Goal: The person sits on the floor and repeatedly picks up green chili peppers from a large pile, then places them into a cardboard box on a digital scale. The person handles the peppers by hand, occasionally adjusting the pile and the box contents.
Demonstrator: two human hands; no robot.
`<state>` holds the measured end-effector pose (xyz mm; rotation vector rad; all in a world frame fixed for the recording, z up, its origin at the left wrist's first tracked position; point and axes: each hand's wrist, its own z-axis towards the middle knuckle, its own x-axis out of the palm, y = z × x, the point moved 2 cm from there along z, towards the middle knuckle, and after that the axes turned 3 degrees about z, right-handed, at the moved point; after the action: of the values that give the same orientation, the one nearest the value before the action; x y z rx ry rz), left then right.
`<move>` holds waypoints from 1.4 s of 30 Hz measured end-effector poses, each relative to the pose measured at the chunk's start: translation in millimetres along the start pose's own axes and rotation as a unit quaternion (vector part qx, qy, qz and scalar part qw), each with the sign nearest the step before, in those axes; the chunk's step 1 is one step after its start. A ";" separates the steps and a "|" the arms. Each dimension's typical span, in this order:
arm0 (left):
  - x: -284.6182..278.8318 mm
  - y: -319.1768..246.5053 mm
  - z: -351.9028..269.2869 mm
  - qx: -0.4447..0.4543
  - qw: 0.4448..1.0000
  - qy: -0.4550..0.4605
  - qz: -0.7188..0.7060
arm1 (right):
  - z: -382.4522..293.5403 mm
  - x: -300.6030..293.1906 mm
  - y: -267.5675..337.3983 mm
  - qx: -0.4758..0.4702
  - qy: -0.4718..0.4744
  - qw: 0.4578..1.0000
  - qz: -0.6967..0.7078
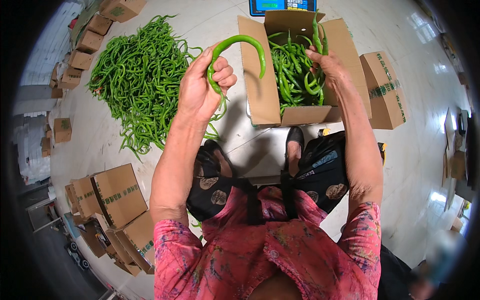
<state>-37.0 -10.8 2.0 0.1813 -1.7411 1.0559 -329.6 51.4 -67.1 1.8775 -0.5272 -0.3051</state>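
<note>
A long, curved green chili pepper (240, 38) is gripped in my left hand (206, 82), its tip hooking down to the right. Thinner green ends stick out below that fist. Over the right side of an open cardboard box (260, 90), my right hand (326, 62) holds several green peppers (317, 33), some pointing up and others hanging down. More long green peppers (287, 75) lie inside the box. To the left, a large heap of green peppers (146, 78) spreads over the floor, partly behind my left hand and forearm.
A digital scale display (283, 6) stands beyond the box. A closed, taped carton (384, 90) is at its right. Opened cartons (120, 195) are piled at lower left, and more boxes (90, 41) line the upper left. My feet (295, 148) are just before the box.
</note>
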 end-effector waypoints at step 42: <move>-201.5 -65.1 -25.3 -0.019 0.831 -0.349 0.432 | -100.0 56.9 48.6 -0.107 0.169 0.960 -0.197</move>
<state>107.2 -102.1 -126.0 -0.3389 -2.6129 1.7432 -245.5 90.8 16.4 1.7632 0.1134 -0.2809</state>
